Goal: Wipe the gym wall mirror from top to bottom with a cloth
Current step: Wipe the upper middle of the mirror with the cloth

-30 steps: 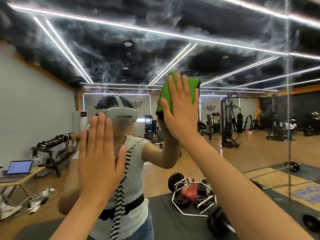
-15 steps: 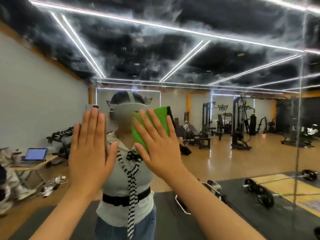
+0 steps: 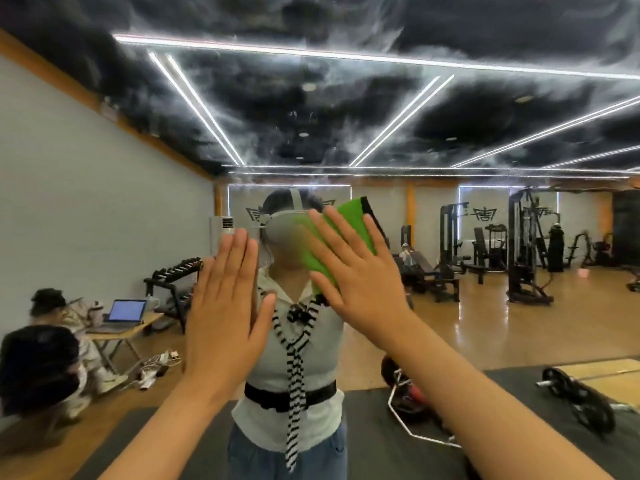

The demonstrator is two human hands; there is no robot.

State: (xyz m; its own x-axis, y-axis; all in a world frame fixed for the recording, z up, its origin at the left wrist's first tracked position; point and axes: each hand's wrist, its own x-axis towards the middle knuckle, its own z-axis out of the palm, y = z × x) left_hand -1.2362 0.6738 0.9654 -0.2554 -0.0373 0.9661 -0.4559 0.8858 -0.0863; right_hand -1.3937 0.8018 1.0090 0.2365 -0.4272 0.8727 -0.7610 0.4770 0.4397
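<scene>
The gym wall mirror (image 3: 104, 209) fills the head view and reflects the room. The person stands square to it with both arms raised.

Right hand (image 3: 360, 282): palm flat against the glass, fingers (image 3: 332, 233) straight and spread wide. It presses the green cloth (image 3: 349, 220) onto the mirror and does not curl round it. The cloth lies between palm and glass at head height, near the middle of the view, tilted, with a dark edge at its upper right corner. Its upper part shows above the fingertips; the rest is hidden under the hand.

Left hand (image 3: 225, 306): held up just beside the right hand and slightly lower, fingers (image 3: 239, 251) straight and close together, thumb out to the side. It holds nothing. Whether the palm touches the glass cannot be told.

Reflected in the mirror:
- The person, wearing a headset, a light top, a striped tie and a black belt.
- At left, a laptop (image 3: 126, 310) open on a folding worktop (image 3: 117, 332), with a dumbbell rack (image 3: 176, 271) behind it and a seated person (image 3: 45, 362) nearby.
- At right, a cable machine (image 3: 523, 244) on the wooden floor.
- A loaded barbell (image 3: 588, 400) on a dark floor mat (image 3: 519, 427).
- Light strips (image 3: 398, 123) crossing the dark ceiling.
</scene>
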